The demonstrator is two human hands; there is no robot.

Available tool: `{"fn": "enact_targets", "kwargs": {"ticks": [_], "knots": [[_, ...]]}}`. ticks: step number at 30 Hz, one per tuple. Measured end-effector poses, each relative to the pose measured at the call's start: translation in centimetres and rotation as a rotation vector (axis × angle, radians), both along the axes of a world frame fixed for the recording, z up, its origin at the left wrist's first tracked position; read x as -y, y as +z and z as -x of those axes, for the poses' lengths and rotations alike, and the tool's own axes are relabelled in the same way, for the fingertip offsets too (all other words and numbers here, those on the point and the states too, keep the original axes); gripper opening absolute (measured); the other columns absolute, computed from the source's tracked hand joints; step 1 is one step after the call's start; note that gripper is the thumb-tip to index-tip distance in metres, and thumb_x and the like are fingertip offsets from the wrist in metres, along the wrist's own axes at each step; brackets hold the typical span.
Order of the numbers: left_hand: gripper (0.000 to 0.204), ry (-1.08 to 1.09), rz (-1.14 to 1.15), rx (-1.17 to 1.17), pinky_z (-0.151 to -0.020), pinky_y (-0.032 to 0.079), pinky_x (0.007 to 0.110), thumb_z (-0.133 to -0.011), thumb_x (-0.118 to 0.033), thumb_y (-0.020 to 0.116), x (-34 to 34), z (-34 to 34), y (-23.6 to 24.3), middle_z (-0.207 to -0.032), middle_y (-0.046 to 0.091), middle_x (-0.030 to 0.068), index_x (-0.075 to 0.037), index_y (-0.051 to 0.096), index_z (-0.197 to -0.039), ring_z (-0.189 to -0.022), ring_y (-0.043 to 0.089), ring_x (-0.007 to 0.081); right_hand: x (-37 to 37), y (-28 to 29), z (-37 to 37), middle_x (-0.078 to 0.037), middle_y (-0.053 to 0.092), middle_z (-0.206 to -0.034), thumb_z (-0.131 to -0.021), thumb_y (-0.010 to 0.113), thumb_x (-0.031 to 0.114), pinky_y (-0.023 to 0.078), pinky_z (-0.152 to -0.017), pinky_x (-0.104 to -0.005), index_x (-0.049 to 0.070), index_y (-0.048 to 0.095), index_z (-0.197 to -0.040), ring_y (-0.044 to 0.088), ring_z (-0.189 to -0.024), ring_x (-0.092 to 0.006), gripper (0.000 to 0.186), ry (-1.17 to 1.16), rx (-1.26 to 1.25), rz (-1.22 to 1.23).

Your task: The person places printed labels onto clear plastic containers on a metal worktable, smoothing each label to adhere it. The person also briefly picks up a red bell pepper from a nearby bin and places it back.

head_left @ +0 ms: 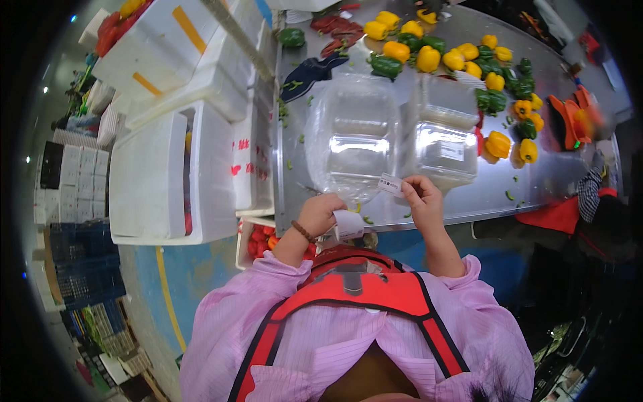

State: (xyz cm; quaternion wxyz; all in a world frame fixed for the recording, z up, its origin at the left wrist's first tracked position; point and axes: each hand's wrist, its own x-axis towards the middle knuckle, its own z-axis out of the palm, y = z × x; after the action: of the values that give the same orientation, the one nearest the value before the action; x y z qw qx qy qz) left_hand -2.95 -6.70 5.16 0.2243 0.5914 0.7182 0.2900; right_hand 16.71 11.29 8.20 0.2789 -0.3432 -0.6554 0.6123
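My left hand (321,214) is closed on a roll of white labels (349,226) at the table's near edge. My right hand (422,197) pinches a small printed white label (390,185) between thumb and fingers. Just beyond my hands lie clear plastic trays (358,107) in a crumpled clear bag, and to their right stand stacks of clear trays (435,151), the nearer one with a label on top.
Yellow peppers (428,59) and green peppers (491,100) cover the far and right steel table (502,187), beside a dark glove (298,84). White foam boxes (167,167) fill the left; red peppers sit in a box (258,238) below. Another person's checked sleeve (589,194) is at right.
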Motion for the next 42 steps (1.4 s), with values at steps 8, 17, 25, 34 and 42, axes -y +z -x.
{"fn": "enact_targets", "kwargs": {"ticks": [8, 17, 25, 34, 42], "knots": [[0.020, -0.062, -0.103, -0.048, -0.090, 0.047, 0.041, -0.068, -0.002, 0.064, 0.2, 2.0, -0.5, -0.117, 0.059, 0.0115, -0.006, 0.063, -0.087, -0.109, 0.055, 0.0345, -0.5, -9.4, 9.1, -0.013, 0.068, -0.076, -0.086, 0.065, 0.019, 0.050, -0.066, -0.0327, 0.001, 0.067, -0.092, 0.064, -0.069, -0.0201, 0.020, 0.037, 0.219, -0.109], [0.016, -0.135, -0.125, -0.144, -0.103, 0.041, 0.044, -0.064, -0.006, 0.070, -6.7, 4.8, -4.7, -0.137, 0.049, 0.0174, -0.003, 0.065, -0.079, -0.130, 0.043, 0.0356, -4.6, -9.7, 12.8, -0.011, 0.068, -0.073, -0.084, 0.067, 0.018, 0.051, -0.065, -0.0355, 0.001, 0.068, -0.089, 0.064, -0.065, -0.0228, 0.018, 0.033, 0.460, -0.296], [0.013, -0.002, 0.025, -0.086, -0.111, 0.029, 0.049, -0.073, -0.015, 0.071, -5.7, 6.0, -6.5, -0.146, 0.039, 0.0205, -0.003, 0.068, -0.077, -0.137, 0.030, 0.0425, -1.1, -8.5, 9.3, -0.024, 0.056, -0.123, -0.078, 0.069, 0.014, 0.045, -0.093, -0.0445, -0.002, 0.052, -0.124, 0.055, -0.109, -0.0388, 0.051, -0.005, 0.549, -0.700], [0.005, 0.154, 0.083, 0.208, -0.115, 0.023, 0.041, -0.079, -0.011, 0.069, -1.8, 6.5, -9.6, -0.155, 0.023, 0.0224, -0.006, 0.069, -0.081, -0.142, 0.024, 0.0399, 2.6, -10.1, 5.4, -0.026, 0.051, -0.131, -0.077, 0.069, 0.012, 0.038, -0.104, -0.0439, -0.003, 0.044, -0.135, 0.048, -0.121, -0.0414, 0.064, -0.101, 0.415, -0.475], [0.007, 0.345, -0.024, 0.868, -0.113, 0.026, 0.036, -0.083, 0.001, 0.062, -2.2, 5.7, -6.0, -0.159, 0.018, 0.0147, -0.002, 0.069, -0.082, -0.145, 0.024, 0.0284, 1.2, -7.8, 6.1, -0.023, 0.057, -0.125, -0.076, 0.070, 0.011, 0.042, -0.099, -0.0399, 0.002, 0.050, -0.132, 0.054, -0.116, -0.0361, 0.061, -0.141, 0.221, -0.159]]}}
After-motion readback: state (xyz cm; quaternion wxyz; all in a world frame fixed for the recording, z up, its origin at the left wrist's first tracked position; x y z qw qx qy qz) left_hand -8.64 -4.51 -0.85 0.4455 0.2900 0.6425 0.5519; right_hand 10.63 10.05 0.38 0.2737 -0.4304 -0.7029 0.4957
